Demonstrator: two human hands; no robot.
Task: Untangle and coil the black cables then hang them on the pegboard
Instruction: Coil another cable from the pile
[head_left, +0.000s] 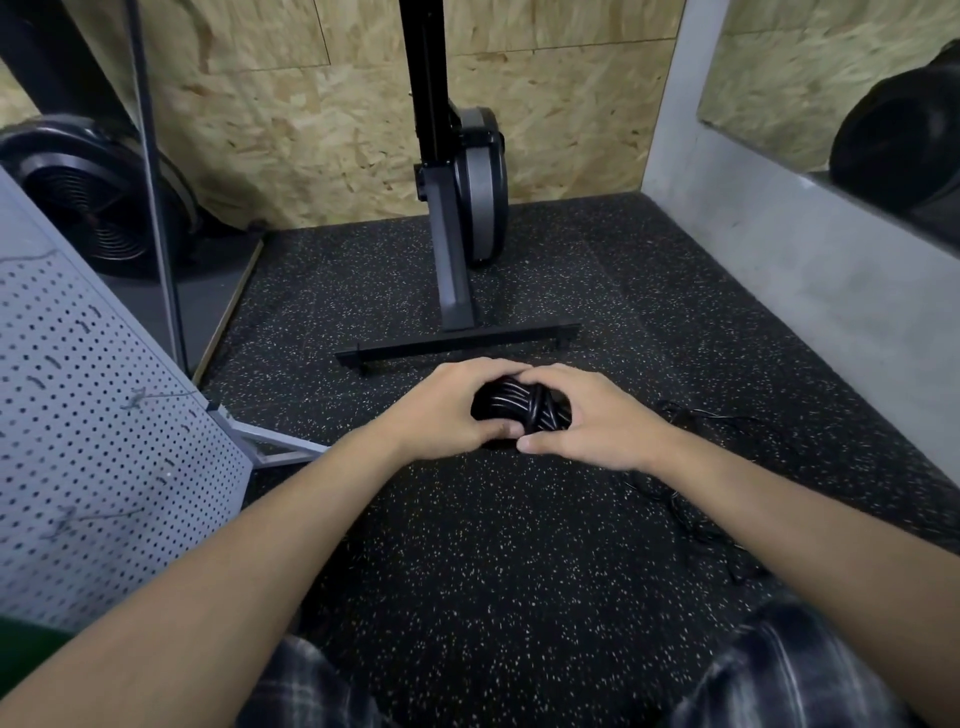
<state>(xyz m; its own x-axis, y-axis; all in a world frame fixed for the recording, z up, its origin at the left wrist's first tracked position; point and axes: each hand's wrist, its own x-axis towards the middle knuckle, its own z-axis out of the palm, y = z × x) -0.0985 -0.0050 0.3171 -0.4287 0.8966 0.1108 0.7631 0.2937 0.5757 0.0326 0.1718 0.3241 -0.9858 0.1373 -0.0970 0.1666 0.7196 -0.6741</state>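
Coiled black rubber cable bundle (521, 411) sits gripped between left hand (451, 410) and right hand (597, 418), fingers curled round it above speckled black rubber floor (467, 545).

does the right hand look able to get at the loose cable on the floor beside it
Probably yes, once it lets go: the right hand grips the coiled bundle, but the loose cable lies on open floor beside it, nothing between.
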